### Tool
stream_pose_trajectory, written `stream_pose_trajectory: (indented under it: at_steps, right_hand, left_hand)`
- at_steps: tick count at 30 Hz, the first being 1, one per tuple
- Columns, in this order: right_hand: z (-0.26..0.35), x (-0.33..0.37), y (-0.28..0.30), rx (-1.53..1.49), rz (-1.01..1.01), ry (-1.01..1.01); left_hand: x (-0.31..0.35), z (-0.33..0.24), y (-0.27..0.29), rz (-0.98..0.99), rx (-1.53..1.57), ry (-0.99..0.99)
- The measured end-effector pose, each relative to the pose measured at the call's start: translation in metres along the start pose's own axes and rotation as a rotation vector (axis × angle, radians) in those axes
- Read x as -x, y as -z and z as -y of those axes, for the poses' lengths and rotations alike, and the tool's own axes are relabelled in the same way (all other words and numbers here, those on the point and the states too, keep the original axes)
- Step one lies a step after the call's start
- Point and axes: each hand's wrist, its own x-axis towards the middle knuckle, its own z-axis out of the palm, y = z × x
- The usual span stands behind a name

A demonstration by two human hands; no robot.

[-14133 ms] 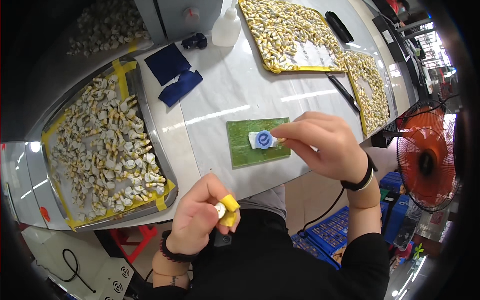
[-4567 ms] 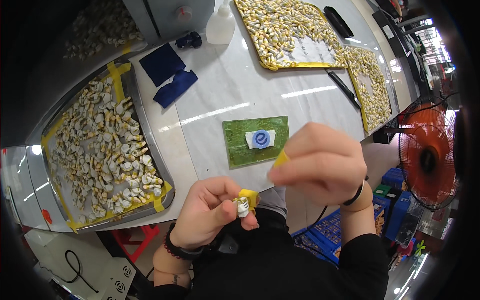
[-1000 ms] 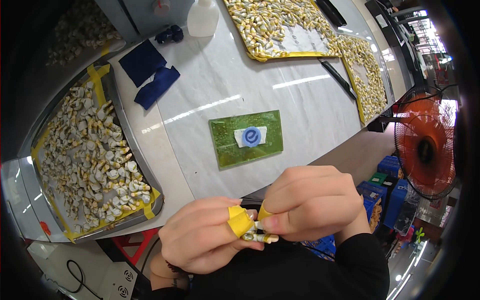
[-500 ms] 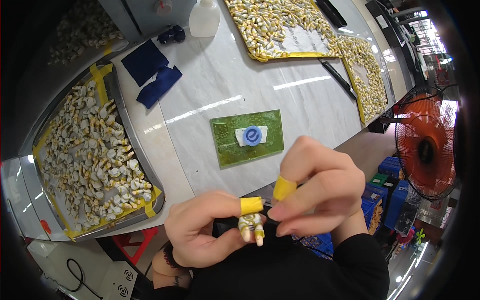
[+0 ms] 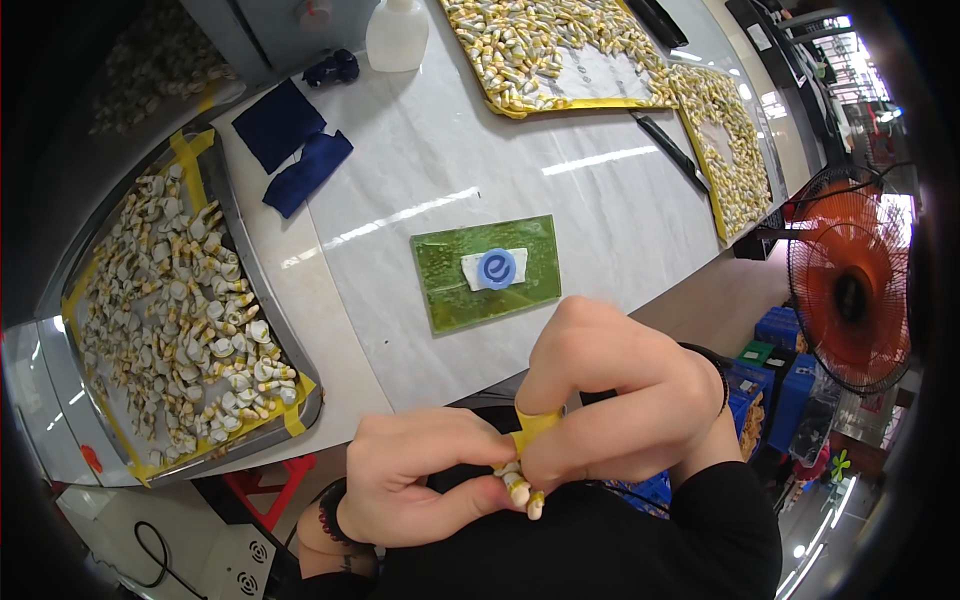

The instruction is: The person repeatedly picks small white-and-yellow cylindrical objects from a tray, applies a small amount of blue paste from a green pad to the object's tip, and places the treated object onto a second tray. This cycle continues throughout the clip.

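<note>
Between my two hands, low in front of my body, is a small white figurine part [image 5: 516, 488] with yellow stripes and two pale, leg-like ends pointing down. My left hand [image 5: 410, 475] pinches it between thumb and index finger. Closed around its top is my right hand [image 5: 625, 400], with yellow tape wrapped on a finger; its fingers cover the upper part of the piece. Beyond the hands lies a green slab [image 5: 450, 295] bearing a white patch and a round blue disc [image 5: 496, 268] with a dark curl on it.
On the left stands a tray [image 5: 296, 419] edged in yellow tape, full of white-and-yellow pieces. More taped trays [image 5: 590, 103] hold similar pieces at the far right. Blue cloths [image 5: 307, 175], a white bottle [image 5: 397, 38] and a black-handled tool [image 5: 672, 152] lie around; an orange fan [image 5: 850, 290] stands right.
My right hand has moved left and down onto the figurine part, closing the gap between the hands. The piece has tilted and is now more covered by fingers.
</note>
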Motion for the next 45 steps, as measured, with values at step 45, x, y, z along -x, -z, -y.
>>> stream_pose_trajectory:
  at_steps: [45]
  right_hand:
    - [-0.002, 0.009, 0.000, -0.130, -0.113, -0.069]
  left_hand:
    - [0.002, 0.006, -0.012, -0.078, 0.280, 0.114]
